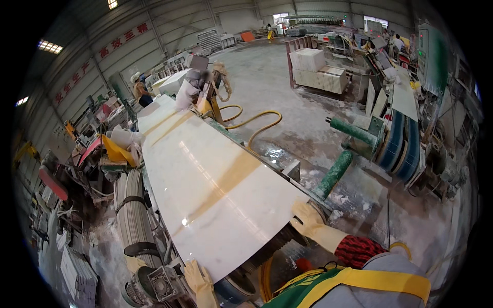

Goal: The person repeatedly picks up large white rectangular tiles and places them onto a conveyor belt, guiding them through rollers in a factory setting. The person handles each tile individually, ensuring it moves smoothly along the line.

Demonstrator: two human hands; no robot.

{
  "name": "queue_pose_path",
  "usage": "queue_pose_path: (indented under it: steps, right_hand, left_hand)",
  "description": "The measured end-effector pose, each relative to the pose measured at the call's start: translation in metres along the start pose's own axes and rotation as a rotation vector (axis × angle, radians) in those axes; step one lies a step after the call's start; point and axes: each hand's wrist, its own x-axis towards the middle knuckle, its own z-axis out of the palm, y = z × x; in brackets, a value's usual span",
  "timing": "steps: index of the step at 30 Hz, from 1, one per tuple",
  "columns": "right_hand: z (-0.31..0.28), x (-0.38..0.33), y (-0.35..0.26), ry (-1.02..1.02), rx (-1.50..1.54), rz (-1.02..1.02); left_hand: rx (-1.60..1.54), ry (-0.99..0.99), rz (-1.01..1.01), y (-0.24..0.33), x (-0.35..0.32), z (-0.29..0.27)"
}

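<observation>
A long polished white stone slab (pixel 205 185) with tan bands lies on a conveyor, stretching away from me. My left hand (pixel 199 281), in a pale yellow rubber glove, is at the slab's near left corner, fingers stretched out along the edge. My right hand (pixel 309 222), gloved the same way, rests at the near right corner with its fingers extended and its thumb apart. Parts of both hands' undersides are hidden. Below the slab's near edge a dark roller (pixel 233 290) shows.
Co-workers in yellow aprons (pixel 118 150) stand beside the slab's far part. Green rollers (pixel 334 173) and blue belts (pixel 393 141) are at the right. A yellow hose (pixel 267 114) curls on the wet floor. Stacked strips (pixel 132 210) and a motor (pixel 162 285) flank the left side.
</observation>
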Motion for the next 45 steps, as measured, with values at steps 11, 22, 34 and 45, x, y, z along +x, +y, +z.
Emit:
queue_pose_path:
  steps: [11,22,34,45]
  right_hand:
    - [0.055,-0.013,-0.115,-0.633,1.628,1.069]
    - [0.090,-0.003,-0.140,-0.216,1.797,1.174]
    - [0.002,-0.087,-0.134,-0.414,1.510,1.495]
    - [0.019,-0.101,-0.117,-0.386,1.627,1.562]
  left_hand:
    - [-0.092,0.066,0.064,0.019,-0.054,-0.049]
    - [-0.133,0.095,0.085,0.032,-0.066,-0.054]
    - [-0.186,-0.172,0.047,0.054,-0.148,-0.111]
    - [-0.116,-0.144,0.121,0.026,-0.072,-0.071]
